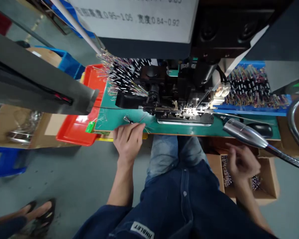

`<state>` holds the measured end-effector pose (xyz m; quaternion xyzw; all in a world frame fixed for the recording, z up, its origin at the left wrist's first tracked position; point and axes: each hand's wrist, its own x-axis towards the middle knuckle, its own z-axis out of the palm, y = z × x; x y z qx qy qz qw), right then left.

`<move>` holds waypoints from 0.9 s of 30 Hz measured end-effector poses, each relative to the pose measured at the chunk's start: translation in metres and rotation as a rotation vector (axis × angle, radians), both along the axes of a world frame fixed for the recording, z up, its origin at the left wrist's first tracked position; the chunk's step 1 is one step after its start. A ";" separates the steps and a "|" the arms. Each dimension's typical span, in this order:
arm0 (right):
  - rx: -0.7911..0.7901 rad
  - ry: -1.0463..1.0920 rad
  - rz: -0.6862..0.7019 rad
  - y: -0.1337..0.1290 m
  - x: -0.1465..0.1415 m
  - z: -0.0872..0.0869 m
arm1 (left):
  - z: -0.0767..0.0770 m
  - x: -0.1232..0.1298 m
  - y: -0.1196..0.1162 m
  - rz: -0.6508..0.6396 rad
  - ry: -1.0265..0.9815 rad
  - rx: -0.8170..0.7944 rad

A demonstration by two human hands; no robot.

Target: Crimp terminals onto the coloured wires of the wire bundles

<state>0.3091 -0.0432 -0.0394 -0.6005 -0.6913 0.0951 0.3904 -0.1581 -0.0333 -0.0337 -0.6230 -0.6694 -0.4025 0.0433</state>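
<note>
My left hand (128, 141) is at the front edge of the green work table, its fingers closed on a small wire bundle (131, 122). Thin wire ends with a dark sleeve show just beyond the fingertips. My right hand (243, 162) is off the table at the right, above a cardboard box (271, 184) holding more wire bundles. It is slightly blurred, with the index finger stretched out and the others bent, and nothing shows in it. Between the hands, a crimping machine (174, 109) stands on the table with its working spot brightly lit.
Piles of sleeved wire bundles (124, 76) lie left of the machine and in a blue tray (251, 111) at right. A red-orange tray (76, 132) stands left. A flexible lamp (245, 132) and a black mouse (261, 130) are at right. Another person's feet (43, 209) show lower left.
</note>
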 end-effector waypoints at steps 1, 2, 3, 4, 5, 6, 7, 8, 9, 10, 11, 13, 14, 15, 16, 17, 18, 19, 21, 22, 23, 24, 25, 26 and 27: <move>0.005 0.033 0.098 -0.005 -0.018 -0.002 | 0.001 0.005 -0.010 -0.011 -0.019 0.031; -0.033 0.071 0.219 -0.008 -0.037 -0.002 | 0.004 0.012 -0.019 -0.019 -0.038 0.074; -0.069 0.109 0.338 -0.008 -0.056 -0.002 | 0.007 0.020 -0.027 -0.023 -0.067 0.127; -0.096 0.147 0.427 -0.006 -0.075 0.000 | 0.013 0.030 -0.033 -0.032 -0.113 0.179; -0.108 0.181 0.500 -0.004 -0.093 0.002 | 0.019 0.042 -0.037 -0.029 -0.194 0.226; -0.109 0.225 0.554 0.000 -0.109 0.005 | 0.026 0.055 -0.040 -0.027 -0.316 0.246; -0.127 0.271 0.602 0.003 -0.123 0.008 | 0.032 0.069 -0.042 -0.024 -0.484 0.234; -0.164 0.324 0.642 0.007 -0.135 0.012 | 0.038 0.081 -0.042 -0.037 -0.668 0.201; -0.234 0.384 0.683 0.009 -0.145 0.016 | 0.042 0.092 -0.040 -0.076 -0.837 0.136; -0.328 0.460 0.725 0.011 -0.153 0.020 | 0.044 0.101 -0.037 -0.110 -0.980 0.064; -0.447 0.544 0.766 0.012 -0.159 0.023 | 0.044 0.108 -0.034 -0.143 -1.099 -0.005; -0.692 0.704 0.822 0.010 -0.164 0.028 | 0.040 0.115 -0.027 -0.179 -1.245 -0.106; -0.788 0.762 0.826 0.009 -0.165 0.029 | 0.037 0.117 -0.024 -0.188 -1.282 -0.135; -0.854 0.801 0.814 0.006 -0.164 0.030 | 0.034 0.119 -0.021 -0.196 -1.301 -0.152; -0.889 0.820 0.793 0.004 -0.163 0.030 | 0.030 0.120 -0.019 -0.206 -1.312 -0.160; -0.901 0.829 0.766 0.002 -0.161 0.030 | 0.028 0.121 -0.018 -0.220 -1.319 -0.164; -0.898 0.833 0.738 0.001 -0.159 0.030 | 0.026 0.123 -0.017 -0.238 -1.325 -0.169; -0.891 0.833 0.713 0.000 -0.157 0.029 | 0.024 0.124 -0.017 -0.258 -1.330 -0.179; -0.871 0.827 0.673 -0.001 -0.155 0.028 | 0.022 0.126 -0.016 -0.289 -1.341 -0.206; -0.864 0.821 0.660 -0.001 -0.154 0.028 | 0.021 0.127 -0.016 -0.296 -1.347 -0.224; -0.860 0.814 0.652 -0.001 -0.154 0.027 | 0.021 0.128 -0.015 -0.297 -1.355 -0.242; -0.859 0.805 0.648 0.000 -0.154 0.027 | 0.020 0.129 -0.014 -0.291 -1.364 -0.254; -0.860 0.794 0.644 0.000 -0.154 0.027 | 0.020 0.130 -0.013 -0.282 -1.373 -0.262; -0.858 0.780 0.641 0.000 -0.154 0.027 | 0.020 0.131 -0.013 -0.272 -1.382 -0.264; -0.851 0.764 0.639 0.001 -0.154 0.027 | 0.020 0.132 -0.012 -0.263 -1.390 -0.262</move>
